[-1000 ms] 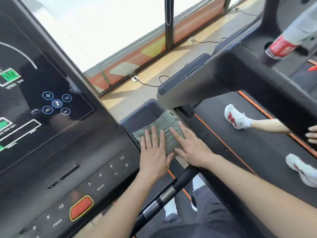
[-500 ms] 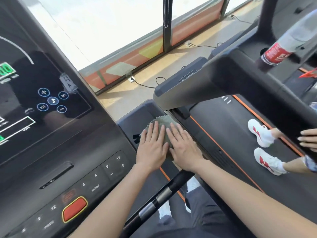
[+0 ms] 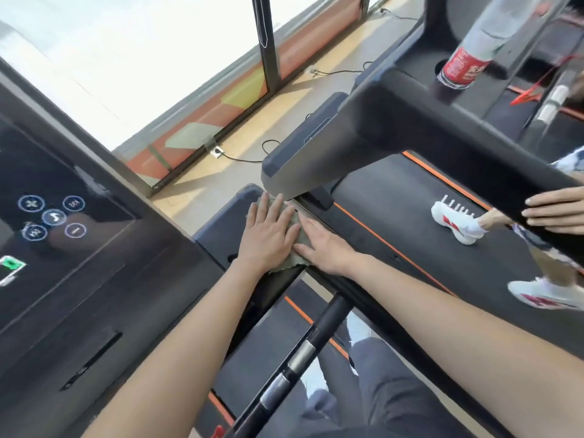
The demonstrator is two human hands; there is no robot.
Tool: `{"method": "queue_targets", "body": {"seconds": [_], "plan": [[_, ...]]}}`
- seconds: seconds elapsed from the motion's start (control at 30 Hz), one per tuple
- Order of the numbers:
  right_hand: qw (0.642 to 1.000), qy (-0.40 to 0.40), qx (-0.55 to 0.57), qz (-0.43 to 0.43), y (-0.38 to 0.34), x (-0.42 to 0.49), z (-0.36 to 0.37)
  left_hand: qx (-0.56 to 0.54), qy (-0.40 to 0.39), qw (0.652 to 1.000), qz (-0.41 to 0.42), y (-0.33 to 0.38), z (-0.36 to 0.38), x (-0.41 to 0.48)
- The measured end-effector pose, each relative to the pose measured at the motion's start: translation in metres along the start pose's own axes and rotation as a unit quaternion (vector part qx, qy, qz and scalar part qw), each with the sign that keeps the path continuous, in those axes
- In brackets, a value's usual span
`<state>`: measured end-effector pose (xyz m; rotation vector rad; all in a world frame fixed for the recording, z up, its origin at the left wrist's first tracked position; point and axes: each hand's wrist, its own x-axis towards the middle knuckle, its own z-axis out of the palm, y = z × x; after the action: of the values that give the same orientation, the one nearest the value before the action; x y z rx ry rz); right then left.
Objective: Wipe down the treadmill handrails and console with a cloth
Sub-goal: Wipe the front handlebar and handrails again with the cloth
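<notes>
A green-grey cloth (image 3: 290, 264) lies flat on the dark ledge to the right of the treadmill console (image 3: 94, 263). My left hand (image 3: 268, 232) and my right hand (image 3: 322, 246) press on it side by side, palms down, fingers spread and pointing away from me. Most of the cloth is hidden under the hands; only its near scalloped edge and a strip between the fingers show. A black handrail (image 3: 303, 352) with metal sensor bands runs from under my right wrist toward the bottom of the view.
The console screen (image 3: 50, 216) shows lit round icons at the left. On the neighbouring treadmill (image 3: 410, 222) at the right another person walks in white shoes (image 3: 455, 221), a hand on its rail. A red-labelled bottle (image 3: 464, 64) stands in its cup holder. Cables cross the floor.
Both hands slid the cloth away from me along the ledge, toward the neighbouring treadmill's grey corner. Less cloth shows beyond the fingertips than before.
</notes>
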<state>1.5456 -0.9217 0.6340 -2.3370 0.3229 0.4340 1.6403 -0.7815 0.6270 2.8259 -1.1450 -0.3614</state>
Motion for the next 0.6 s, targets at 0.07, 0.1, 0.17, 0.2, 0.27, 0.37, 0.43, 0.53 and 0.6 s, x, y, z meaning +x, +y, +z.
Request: {"method": "queue_targets", "body": {"seconds": [0.07,0.1,0.17,0.2,0.27,0.37,0.43,0.53,0.6], "plan": [[1.0,-0.001,0.003,0.015,0.007,-0.014,-0.001,0.018,0.001,0.999,0.038,0.007,0.004,-0.007],[1.0,0.0,0.002,0.02,0.011,-0.023,-0.001,0.025,0.004,0.998,0.057,0.009,0.008,-0.012],[1.0,0.012,-0.011,0.023,0.019,-0.043,0.001,0.037,0.018,0.995,0.096,0.014,0.014,-0.022],[0.999,0.022,-0.023,0.024,0.024,-0.053,0.003,0.041,0.025,0.992,0.115,0.018,0.018,-0.027],[0.997,0.039,-0.05,0.036,0.031,-0.071,0.006,0.047,0.023,0.987,0.15,0.025,0.024,-0.036],[0.992,0.056,-0.095,0.066,0.038,-0.091,0.015,0.059,0.03,0.979,0.19,0.035,0.033,-0.047],[0.988,0.07,-0.117,0.076,0.041,-0.101,0.021,0.069,0.039,0.974,0.213,0.04,0.037,-0.051],[0.985,0.092,-0.118,0.083,0.046,-0.116,0.025,0.077,0.048,0.967,0.237,0.047,0.037,-0.055],[0.985,0.098,-0.116,0.087,0.053,-0.128,0.025,0.086,0.043,0.963,0.252,0.054,0.036,-0.059]]}}
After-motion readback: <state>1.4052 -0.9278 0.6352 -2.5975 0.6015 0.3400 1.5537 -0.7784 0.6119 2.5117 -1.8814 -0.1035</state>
